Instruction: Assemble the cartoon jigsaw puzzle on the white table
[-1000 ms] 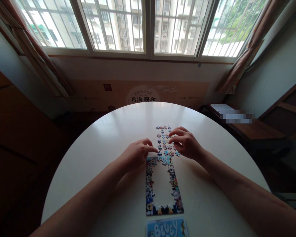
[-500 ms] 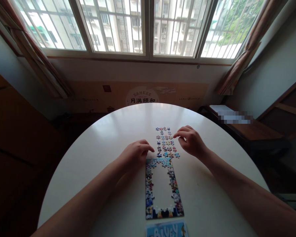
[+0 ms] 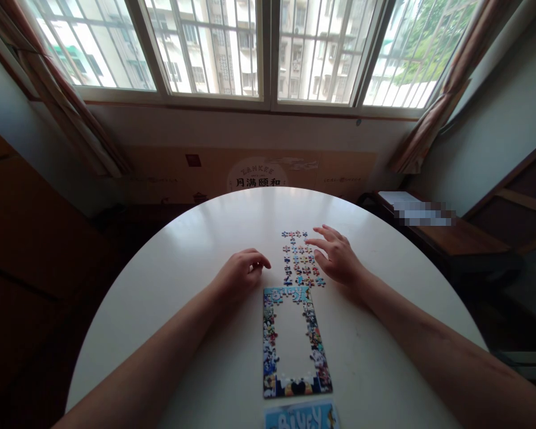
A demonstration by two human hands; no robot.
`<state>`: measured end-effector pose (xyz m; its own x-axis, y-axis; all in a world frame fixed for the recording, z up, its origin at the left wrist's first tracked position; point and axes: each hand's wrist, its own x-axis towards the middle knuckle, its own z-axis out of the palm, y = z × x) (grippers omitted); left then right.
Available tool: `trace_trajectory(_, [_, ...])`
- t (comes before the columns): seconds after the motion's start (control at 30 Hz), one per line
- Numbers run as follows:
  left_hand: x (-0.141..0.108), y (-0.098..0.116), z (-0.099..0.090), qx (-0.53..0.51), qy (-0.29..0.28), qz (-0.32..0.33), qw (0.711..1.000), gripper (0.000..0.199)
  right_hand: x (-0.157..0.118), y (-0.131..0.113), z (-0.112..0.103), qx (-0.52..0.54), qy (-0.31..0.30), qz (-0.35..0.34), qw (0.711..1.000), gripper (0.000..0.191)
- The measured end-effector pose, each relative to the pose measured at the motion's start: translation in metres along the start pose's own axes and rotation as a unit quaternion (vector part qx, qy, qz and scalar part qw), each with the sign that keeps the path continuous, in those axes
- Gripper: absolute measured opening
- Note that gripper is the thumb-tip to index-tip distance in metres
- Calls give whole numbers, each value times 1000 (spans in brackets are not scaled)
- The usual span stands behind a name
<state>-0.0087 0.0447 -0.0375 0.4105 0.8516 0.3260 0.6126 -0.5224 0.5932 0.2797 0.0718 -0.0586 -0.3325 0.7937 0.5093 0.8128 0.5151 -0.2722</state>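
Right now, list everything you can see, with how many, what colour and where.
Puzzle border: one, multicoloured, between the forearms
Loose puzzle pieces: many, multicoloured, just beyond the border
BLUEY-lettered item: one, mostly blue, cut off at bottom edge
Round table: one, white, under the puzzle
Barred window: one, pale frame, top
Curtains: two, pinkish-brown, either side of window
Printed panel: one, tan, below window
Bench: one, brown, right
Papers: count unclear, pale, on bench
Cabinet: one, brown, left
Left hand: one, bare, left of pieces, nothing visible in its grip
Right hand: one, bare, at pieces' right side, contact unclear
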Motion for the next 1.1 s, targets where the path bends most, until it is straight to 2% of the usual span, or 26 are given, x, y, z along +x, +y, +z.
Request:
trace_trajectory(0.2, [4, -11, 0, -43, 30, -53, 997, 26, 6, -3, -3, -4, 7, 23, 1000, 24])
trace_trajectory(0.3, [5, -15, 1, -65, 31, -72, 995, 26, 14, -13, -4, -29, -34, 45, 998, 22])
trace_trajectory(0.6, [4, -13, 0, -31, 22, -32, 999, 26, 49, -38, -2, -93, -124, 94, 983, 23])
trace_trajectory(0.8, [2, -9, -2, -26, 7, -21, 999, 27, 57, -47, 2, -116, -169, 126, 971, 21])
trace_trajectory(1.1, [2, -9, -1, -22, -10, -12, 1000, 28, 77, -45, 2, -67, -249, 219, 941, 19])
